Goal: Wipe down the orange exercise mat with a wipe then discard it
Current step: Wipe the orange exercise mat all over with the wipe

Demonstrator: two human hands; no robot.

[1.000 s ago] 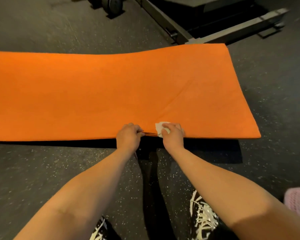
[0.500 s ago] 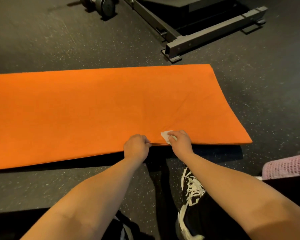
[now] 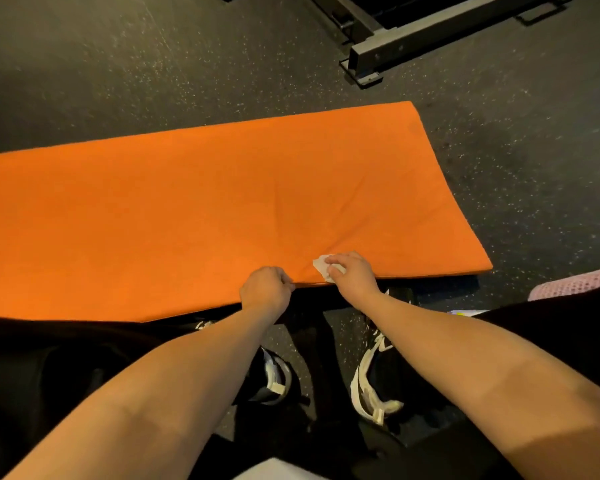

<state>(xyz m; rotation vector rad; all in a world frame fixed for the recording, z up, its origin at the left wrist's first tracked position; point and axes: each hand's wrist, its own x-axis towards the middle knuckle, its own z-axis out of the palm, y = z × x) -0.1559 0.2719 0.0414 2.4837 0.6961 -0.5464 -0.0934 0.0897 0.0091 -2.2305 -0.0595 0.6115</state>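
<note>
Found near edge of orange mat (image 3: 187, 209) lifted higher off floor (image 3: 118, 81) than a second ago, pinched in left hand (image 3: 265, 289) and in right hand (image 3: 354, 275) together with wipe (image 3: 321, 266); judged wiping paused, discard outstanding.

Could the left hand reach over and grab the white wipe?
Probably yes. The left hand grips the near edge of the orange mat right beside the wipe, with nothing between them. It would need to let go of the mat first, and the right hand pinches the wipe.
</note>
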